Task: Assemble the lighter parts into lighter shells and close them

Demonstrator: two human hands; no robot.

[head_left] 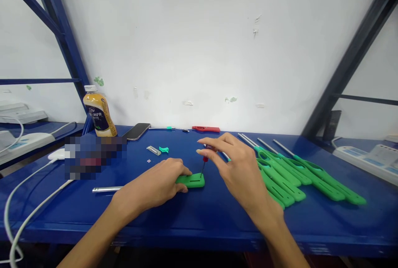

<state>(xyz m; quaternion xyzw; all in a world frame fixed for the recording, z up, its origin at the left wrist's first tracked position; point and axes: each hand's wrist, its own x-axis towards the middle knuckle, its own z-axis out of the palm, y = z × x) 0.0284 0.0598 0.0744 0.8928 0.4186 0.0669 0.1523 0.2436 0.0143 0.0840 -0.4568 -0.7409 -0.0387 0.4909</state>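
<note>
My left hand [161, 179] is closed around a green long-necked lighter [192, 182], holding it flat on the blue table. The lighter's metal tube sticks out to the left, beyond my wrist, and the hand hides its middle. In my right hand [238, 162] the thumb and fingers pinch the red handle of a small screwdriver [205, 157]. Its thin shaft points down, with the tip at the right end of the green handle. Several more green lighters [289, 172] lie side by side to the right of my right hand, their metal tubes pointing away from me.
Behind my hands lie a clear plastic piece [153, 150], a teal part [163, 149], a phone [139, 131] and a red lighter casing [207, 129]. A drink bottle [100, 112] stands at the back left. White cables [31, 214] cross the left edge of the blue table [217, 222].
</note>
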